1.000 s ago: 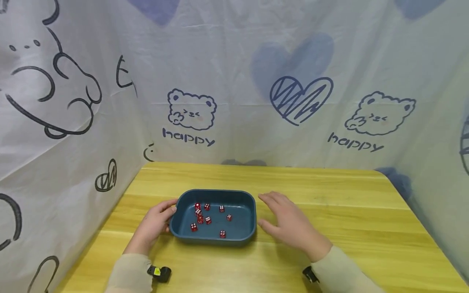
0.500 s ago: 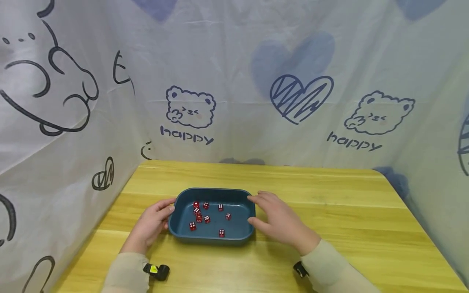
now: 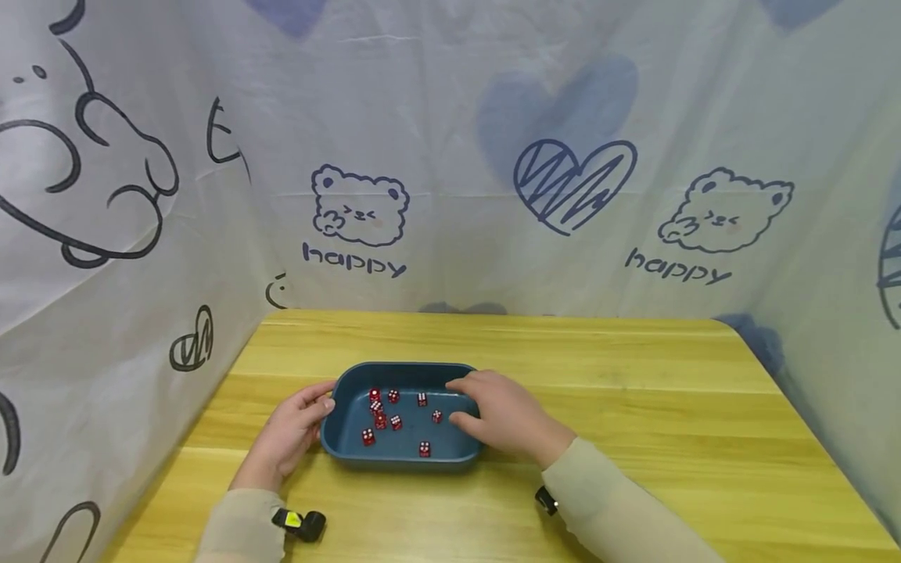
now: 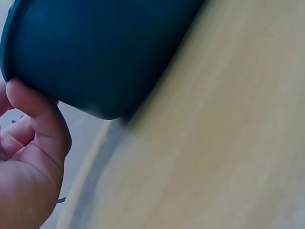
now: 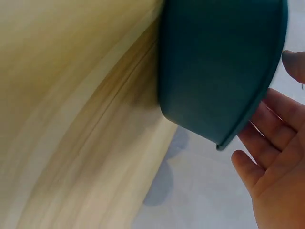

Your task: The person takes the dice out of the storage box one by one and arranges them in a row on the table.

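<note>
A dark teal tray [image 3: 401,461] with rounded corners sits on the table. Scattered across its floor, mostly on the left side, are several red dice [image 3: 396,422] with white pips. My left hand [image 3: 290,428] holds the tray's left end, thumb at the rim and fingers behind it. In the left wrist view the thumb tip meets the rim of the tray [image 4: 95,52]. With fingers extended, my right hand [image 3: 510,418] reaches over the tray's right end, thumb and fingers apart. The right wrist view has that hand [image 5: 281,162] beside the tray rim, nothing between thumb and fingers.
The yellow wood-grain table [image 3: 633,407] stretches to the right and behind the tray. A pale cloth [image 3: 464,234] printed with hearts and bears hangs at the back and both sides. A black strap device [image 3: 301,522] is on the left wrist.
My right hand has moved left, from beside the tray to over its right end. The left hand keeps its hold at the left end, and the dice lie as before.
</note>
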`<move>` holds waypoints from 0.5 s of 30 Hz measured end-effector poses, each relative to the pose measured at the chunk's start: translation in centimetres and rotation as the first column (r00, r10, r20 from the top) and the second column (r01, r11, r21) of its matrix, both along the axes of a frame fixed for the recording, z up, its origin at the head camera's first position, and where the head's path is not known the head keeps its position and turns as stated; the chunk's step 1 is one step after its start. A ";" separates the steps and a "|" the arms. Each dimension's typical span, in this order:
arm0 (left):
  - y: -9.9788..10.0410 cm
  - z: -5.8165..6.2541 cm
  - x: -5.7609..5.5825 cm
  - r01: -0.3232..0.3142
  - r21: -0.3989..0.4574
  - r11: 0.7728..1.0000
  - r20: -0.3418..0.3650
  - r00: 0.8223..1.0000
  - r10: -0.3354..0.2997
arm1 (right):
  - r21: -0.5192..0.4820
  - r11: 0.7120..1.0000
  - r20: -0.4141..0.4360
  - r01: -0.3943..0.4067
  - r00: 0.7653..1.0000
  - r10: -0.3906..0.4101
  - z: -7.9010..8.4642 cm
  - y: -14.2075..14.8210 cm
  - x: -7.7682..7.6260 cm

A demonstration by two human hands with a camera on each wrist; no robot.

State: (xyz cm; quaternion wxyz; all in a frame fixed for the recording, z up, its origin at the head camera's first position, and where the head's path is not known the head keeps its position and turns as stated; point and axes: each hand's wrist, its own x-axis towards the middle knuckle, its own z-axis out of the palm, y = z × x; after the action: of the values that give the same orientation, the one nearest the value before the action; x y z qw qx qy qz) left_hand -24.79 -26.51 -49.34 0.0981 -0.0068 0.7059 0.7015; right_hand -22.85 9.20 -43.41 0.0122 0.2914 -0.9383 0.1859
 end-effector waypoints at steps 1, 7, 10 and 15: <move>0.0 -0.1 0.0 0.000 0.006 1.000 -0.001 1.000 0.000 | 0.005 1.000 0.000 -0.003 1.000 0.003 -0.1 -0.2 -0.2; 0.1 -0.3 0.0 -0.002 0.020 1.000 -0.011 1.000 0.002 | 0.067 0.997 0.032 -0.036 0.999 0.034 -0.4 -1.6 -1.1; 0.2 -0.3 0.0 -0.005 0.020 1.000 -0.018 1.000 0.006 | 0.115 0.992 0.042 -0.043 0.998 0.038 -0.8 -2.3 -1.7; 0.2 -0.3 0.1 -0.012 0.010 1.000 -0.028 1.000 0.013 | 0.206 0.978 0.027 -0.023 0.999 0.017 -1.6 -3.7 -2.6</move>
State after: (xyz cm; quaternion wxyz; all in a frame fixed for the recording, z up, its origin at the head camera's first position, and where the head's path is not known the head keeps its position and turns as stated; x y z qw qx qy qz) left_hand -24.66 -26.27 -49.62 0.0839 -0.0009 0.7037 0.7055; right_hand -25.44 5.53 -45.02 -0.0316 0.2982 -0.9496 0.0911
